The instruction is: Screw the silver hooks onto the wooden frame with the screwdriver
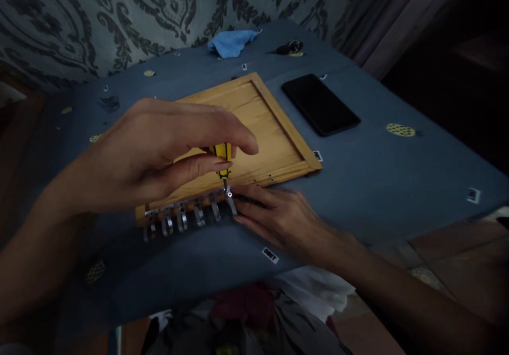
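Note:
My left hand [170, 150] is closed around a screwdriver [222, 161] with a yellow and black handle. The screwdriver stands nearly upright, its tip at a screw on the rightmost metal hook [231, 204]. From the right, my right hand [278, 214] pinches that hook between its fingers, against the near edge of a wooden frame [284, 124]. Several more metal hooks [182, 219] line the same edge to the left. My left hand covers part of the frame's panel. Small dark holes show in the edge right of the hooks.
A black phone [321, 104] lies right of the frame on the blue patterned tablecloth [358, 185]. Farther back are a blue cloth [231, 43] and a dark object with a metal ring [292, 46]. A small dark item [109, 103] lies at the left. A patterned curtain [159, 10] hangs behind the table.

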`<state>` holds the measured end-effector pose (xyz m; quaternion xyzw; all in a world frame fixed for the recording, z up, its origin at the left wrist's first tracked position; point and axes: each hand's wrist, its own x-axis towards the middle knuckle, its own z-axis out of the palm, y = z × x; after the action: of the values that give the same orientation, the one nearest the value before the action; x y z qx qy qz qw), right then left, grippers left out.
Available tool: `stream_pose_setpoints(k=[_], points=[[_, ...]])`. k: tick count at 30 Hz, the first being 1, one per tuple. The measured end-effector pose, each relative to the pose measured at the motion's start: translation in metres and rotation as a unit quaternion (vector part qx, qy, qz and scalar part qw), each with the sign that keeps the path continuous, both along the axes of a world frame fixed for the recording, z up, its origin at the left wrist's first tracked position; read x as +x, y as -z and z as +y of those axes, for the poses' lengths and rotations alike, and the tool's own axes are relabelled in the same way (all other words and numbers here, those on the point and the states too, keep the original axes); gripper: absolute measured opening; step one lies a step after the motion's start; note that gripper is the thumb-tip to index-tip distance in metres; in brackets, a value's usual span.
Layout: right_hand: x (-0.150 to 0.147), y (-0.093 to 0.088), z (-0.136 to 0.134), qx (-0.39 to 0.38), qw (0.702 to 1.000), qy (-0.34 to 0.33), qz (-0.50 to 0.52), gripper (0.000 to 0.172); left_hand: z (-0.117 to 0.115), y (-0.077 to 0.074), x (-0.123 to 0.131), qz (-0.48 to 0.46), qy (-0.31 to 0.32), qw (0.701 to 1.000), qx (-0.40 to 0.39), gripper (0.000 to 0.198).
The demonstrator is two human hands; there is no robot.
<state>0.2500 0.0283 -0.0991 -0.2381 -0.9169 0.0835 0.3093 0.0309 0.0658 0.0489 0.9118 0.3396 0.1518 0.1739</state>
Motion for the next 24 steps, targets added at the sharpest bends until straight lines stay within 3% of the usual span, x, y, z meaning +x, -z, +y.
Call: stream_pose_setpoints(k=[2,4,8,11,24], points=[[0.0,0.0,0.0,0.006,1.0,0.001,-0.001,0.029,0.001,0.005,-0.003,-0.027,0.025,0.999,0.014,0.019],[-0.001,0.0,0.001,0.01,1.0,0.0,0.0,0.03,-0.002,0.013,-0.009,-0.061,0.006,0.998,0.026,0.02],[-0.001,0.001,0.001,0.001,1.0,-0.009,-0.002,0.03,-0.017,0.029,-0.02,-0.176,-0.102,0.977,0.065,0.035],[-0.001,0.002,0.001,-0.006,1.0,-0.011,-0.003,0.03,-0.027,0.034,-0.024,-0.234,-0.18,0.951,0.092,0.034],[0.0,0.003,0.0,-0.01,1.0,-0.005,0.0,0.027,-0.032,0.045,-0.017,-0.164,-0.148,0.961,0.168,0.023]])
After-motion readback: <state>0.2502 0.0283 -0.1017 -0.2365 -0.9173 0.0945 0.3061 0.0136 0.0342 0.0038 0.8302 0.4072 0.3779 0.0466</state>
